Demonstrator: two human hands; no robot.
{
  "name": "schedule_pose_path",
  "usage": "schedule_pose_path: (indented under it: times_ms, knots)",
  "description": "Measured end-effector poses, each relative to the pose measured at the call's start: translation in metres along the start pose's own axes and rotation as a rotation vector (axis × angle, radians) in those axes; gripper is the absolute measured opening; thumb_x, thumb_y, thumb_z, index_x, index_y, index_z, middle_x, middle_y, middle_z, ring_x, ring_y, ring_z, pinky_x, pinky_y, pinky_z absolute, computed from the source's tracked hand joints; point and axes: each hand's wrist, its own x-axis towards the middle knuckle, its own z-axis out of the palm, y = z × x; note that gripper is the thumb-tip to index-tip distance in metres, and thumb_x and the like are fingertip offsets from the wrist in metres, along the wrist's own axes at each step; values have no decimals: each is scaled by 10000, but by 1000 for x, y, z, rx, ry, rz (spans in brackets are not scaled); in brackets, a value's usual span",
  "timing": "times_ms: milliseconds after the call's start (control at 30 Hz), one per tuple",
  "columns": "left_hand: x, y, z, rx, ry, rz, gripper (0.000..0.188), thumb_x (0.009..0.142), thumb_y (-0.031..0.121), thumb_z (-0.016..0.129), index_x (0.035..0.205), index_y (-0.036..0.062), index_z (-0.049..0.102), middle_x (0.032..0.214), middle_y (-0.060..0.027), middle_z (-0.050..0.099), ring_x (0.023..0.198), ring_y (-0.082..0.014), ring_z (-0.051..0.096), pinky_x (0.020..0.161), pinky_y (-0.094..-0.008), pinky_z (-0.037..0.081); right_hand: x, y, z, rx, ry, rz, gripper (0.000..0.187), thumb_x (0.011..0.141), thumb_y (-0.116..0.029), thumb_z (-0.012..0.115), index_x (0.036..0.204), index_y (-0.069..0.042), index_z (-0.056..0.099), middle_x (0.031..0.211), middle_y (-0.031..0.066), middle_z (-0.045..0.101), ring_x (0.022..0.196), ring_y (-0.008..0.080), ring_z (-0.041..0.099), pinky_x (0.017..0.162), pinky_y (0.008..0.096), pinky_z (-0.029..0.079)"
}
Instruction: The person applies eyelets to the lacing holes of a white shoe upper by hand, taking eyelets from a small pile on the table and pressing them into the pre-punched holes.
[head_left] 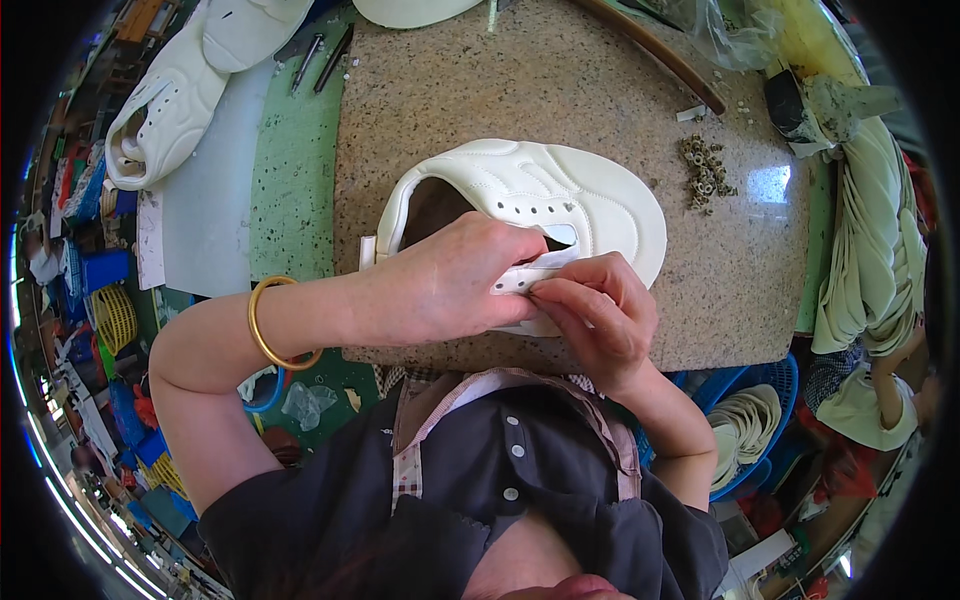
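Observation:
A cream-white shoe upper lies on the stone slab with its toe to the right. Rows of small lace holes run along both sides of its throat opening. My left hand is closed on the near side of the upper, its fingers reaching into the opening and out of sight. At the near row of holes, my right hand pinches with thumb and forefinger against the edge. Whatever sits between those fingertips is too small or hidden to make out.
Loose metal eyelets lie on the stone slab, near a curved wooden stick. Two slim metal tools rest on the green surface. More white uppers lie at left; others hang at right. A blue basket holds white pieces.

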Motion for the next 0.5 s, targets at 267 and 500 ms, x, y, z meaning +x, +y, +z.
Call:
schedule_pose_path:
  times_ms: [267, 500]
  knots:
    - [1, 4, -4, 42, -32, 10, 285, 787, 158, 702, 957, -36, 580, 795, -190, 611, 723, -257, 610, 664, -349, 463, -2, 4, -2, 151, 24, 122, 238, 705, 37, 739, 925, -48, 701, 848, 72, 617, 708, 161, 602, 574, 269, 476]
    - [-13, 1, -3, 78, 64, 40, 140, 857, 68, 569, 946, -33, 610, 709, -198, 595, 681, -337, 613, 615, -364, 465, 10, 24, -43, -148, 2, 246, 253, 746, 85, 656, 952, -59, 692, 922, 85, 671, 833, 181, 660, 649, 263, 527]
